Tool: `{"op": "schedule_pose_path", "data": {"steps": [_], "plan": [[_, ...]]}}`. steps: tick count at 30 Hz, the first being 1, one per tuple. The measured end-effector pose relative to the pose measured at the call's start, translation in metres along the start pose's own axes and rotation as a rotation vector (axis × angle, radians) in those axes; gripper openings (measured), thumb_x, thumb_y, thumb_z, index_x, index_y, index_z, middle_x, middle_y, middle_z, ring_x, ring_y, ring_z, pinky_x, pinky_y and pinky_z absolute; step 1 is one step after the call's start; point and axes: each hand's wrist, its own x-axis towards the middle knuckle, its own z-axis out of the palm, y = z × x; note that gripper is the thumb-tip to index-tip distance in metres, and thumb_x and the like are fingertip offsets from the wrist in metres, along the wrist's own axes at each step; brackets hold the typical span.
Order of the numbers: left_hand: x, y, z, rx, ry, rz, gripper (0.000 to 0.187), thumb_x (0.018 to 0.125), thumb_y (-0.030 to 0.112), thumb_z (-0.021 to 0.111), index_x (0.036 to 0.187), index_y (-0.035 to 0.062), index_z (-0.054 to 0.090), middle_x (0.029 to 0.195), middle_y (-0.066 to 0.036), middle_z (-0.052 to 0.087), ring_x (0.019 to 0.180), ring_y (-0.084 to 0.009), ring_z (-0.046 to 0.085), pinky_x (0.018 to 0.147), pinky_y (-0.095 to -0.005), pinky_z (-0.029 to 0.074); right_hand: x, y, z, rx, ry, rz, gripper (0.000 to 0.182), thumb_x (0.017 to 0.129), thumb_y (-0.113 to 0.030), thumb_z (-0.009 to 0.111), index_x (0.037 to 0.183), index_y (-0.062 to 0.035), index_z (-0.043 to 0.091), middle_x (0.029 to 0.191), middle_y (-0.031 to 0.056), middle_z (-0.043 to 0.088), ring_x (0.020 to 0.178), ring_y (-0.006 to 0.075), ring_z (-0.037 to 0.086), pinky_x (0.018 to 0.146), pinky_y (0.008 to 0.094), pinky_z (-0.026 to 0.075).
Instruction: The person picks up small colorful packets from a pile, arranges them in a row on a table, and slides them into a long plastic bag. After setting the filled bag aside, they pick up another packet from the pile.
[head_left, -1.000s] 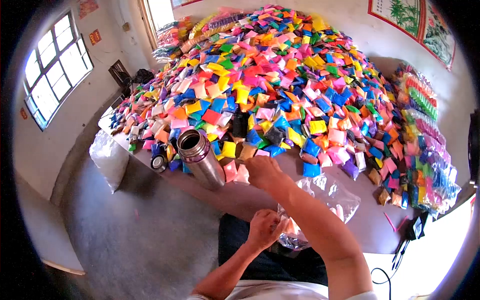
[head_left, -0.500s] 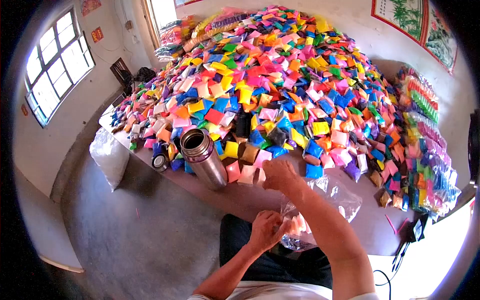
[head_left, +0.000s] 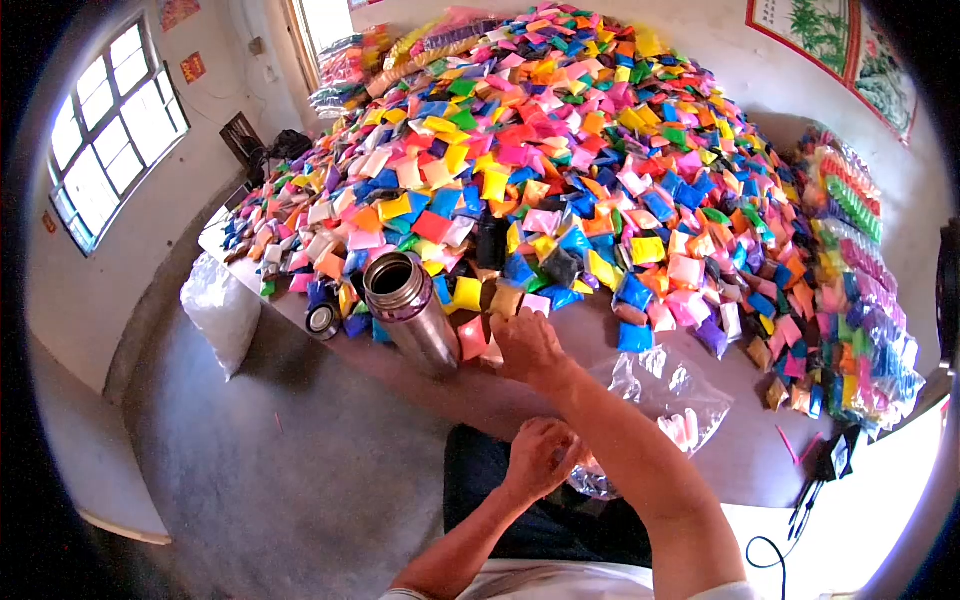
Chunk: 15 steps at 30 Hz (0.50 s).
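Note:
My right hand (head_left: 527, 346) reaches over the table's near edge of the pile, its fingers curled down on a peach packet (head_left: 490, 354) beside the steel flask (head_left: 425, 335). A coral packet (head_left: 472, 338) and a brown packet (head_left: 506, 299) lie close to its fingertips. Lower down, my left hand (head_left: 543, 458) is closed at the left edge of a clear plastic bag (head_left: 708, 392); my right forearm crosses over part of this bag. Pale pink packets (head_left: 682, 428) show inside the bag. The undersides of both hands' fingers are partly hidden.
A large heap of colourful packets (head_left: 560, 130) covers the table (head_left: 480, 400). The flask stands uncapped, its lid (head_left: 321, 321) to the left. Bagged packets (head_left: 860, 290) are stacked at right. A white sack (head_left: 220, 315) stands on the floor; black cables (head_left: 800, 510) hang at right.
My right hand has moved left, onto the peach packet nearer the flask. My left hand stays by the bag, and more of the pink packets inside it show.

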Motion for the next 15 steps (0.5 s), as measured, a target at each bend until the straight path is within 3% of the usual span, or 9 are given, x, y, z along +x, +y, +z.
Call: {"op": "schedule_pose_path", "data": {"steps": [1, 5, 7, 9, 10, 11, 14, 15], "plan": [[0.002, 0.001, 0.001, 0.017, 0.020, 0.017, 0.021, 0.083, 0.025, 0.070, 0.078, 0.0063, 0.063, 0.080, -0.008, 0.066, 0.085, -0.0297, 0.063, 0.083, -0.0430, 0.046, 0.002, 0.001, -0.002, 0.002, -0.125, 0.052, 0.055, 0.068, -0.035, 0.079, 0.106, -0.0019, 0.056, 0.090, 0.0198, 0.066, 0.091, 0.0369, 0.062, 0.080, 0.0443, 0.050], [-0.001, -0.003, 0.000, -0.011, -0.031, -0.026, 0.020, 0.083, 0.024, 0.070, 0.077, 0.0068, 0.063, 0.079, -0.008, 0.065, 0.083, -0.0302, 0.062, 0.082, -0.0423, 0.046, -0.005, 0.010, -0.009, -0.044, -0.101, 0.081, 0.054, 0.067, -0.035, 0.079, 0.103, -0.0015, 0.057, 0.085, 0.0203, 0.067, 0.087, 0.0385, 0.063, 0.077, 0.0463, 0.051], [-0.001, -0.009, 0.006, 0.013, 0.012, 0.028, 0.022, 0.082, 0.026, 0.070, 0.075, 0.0065, 0.062, 0.076, -0.009, 0.063, 0.078, -0.0318, 0.061, 0.076, -0.0426, 0.047, -0.014, 0.015, -0.052, -0.008, -0.120, 0.099, 0.051, 0.066, -0.031, 0.077, 0.101, -0.0004, 0.057, 0.086, 0.0213, 0.066, 0.088, 0.0389, 0.064, 0.078, 0.0471, 0.051], [-0.004, -0.013, 0.007, 0.010, -0.032, -0.007, 0.024, 0.082, 0.027, 0.070, 0.075, 0.0063, 0.062, 0.074, -0.010, 0.062, 0.074, -0.0327, 0.060, 0.072, -0.0431, 0.047, -0.030, 0.028, -0.094, 0.289, -0.126, 0.218, 0.052, 0.065, -0.028, 0.075, 0.105, 0.0005, 0.056, 0.090, 0.0226, 0.065, 0.092, 0.0378, 0.064, 0.080, 0.0461, 0.051], [-0.003, -0.015, 0.008, 0.024, -0.064, -0.040, 0.025, 0.081, 0.028, 0.070, 0.074, 0.0061, 0.062, 0.072, -0.010, 0.061, 0.071, -0.0335, 0.059, 0.069, -0.0437, 0.046, -0.046, 0.038, -0.111, 0.347, 0.029, 0.157, 0.057, 0.068, -0.029, 0.076, 0.112, -0.0022, 0.052, 0.088, 0.0221, 0.065, 0.088, 0.0407, 0.065, 0.078, 0.0484, 0.051], [-0.003, -0.015, 0.007, 0.027, -0.022, -0.001, 0.026, 0.081, 0.029, 0.070, 0.073, 0.0057, 0.061, 0.070, -0.011, 0.060, 0.069, -0.0337, 0.058, 0.066, -0.0440, 0.046, -0.063, 0.041, -0.135, 0.424, 0.043, 0.265, 0.056, 0.068, -0.027, 0.076, 0.113, -0.0032, 0.052, 0.091, 0.0227, 0.065, 0.090, 0.0417, 0.064, 0.080, 0.0453, 0.052], [0.000, -0.006, 0.001, 0.038, -0.021, -0.029, 0.020, 0.082, 0.026, 0.066, 0.076, 0.0069, 0.065, 0.069, -0.012, 0.060, 0.069, -0.0330, 0.058, 0.067, -0.0439, 0.047, -0.129, 0.070, -0.182, 0.653, 0.230, 0.299, 0.052, 0.070, -0.015, 0.074, 0.116, -0.0010, 0.053, 0.101, 0.0144, 0.065, 0.090, 0.0231, 0.065, 0.079, 0.0379, 0.051], [0.001, -0.003, 0.001, 0.012, -0.033, -0.023, 0.020, 0.082, 0.026, 0.066, 0.076, 0.0069, 0.065, 0.069, -0.012, 0.060, 0.069, -0.0330, 0.058, 0.067, -0.0439, 0.047, -0.152, 0.078, -0.192, 0.821, 0.238, 0.447, 0.052, 0.072, -0.012, 0.074, 0.118, -0.0012, 0.053, 0.102, 0.0104, 0.064, 0.091, 0.0188, 0.062, 0.079, 0.0349, 0.051]]}}
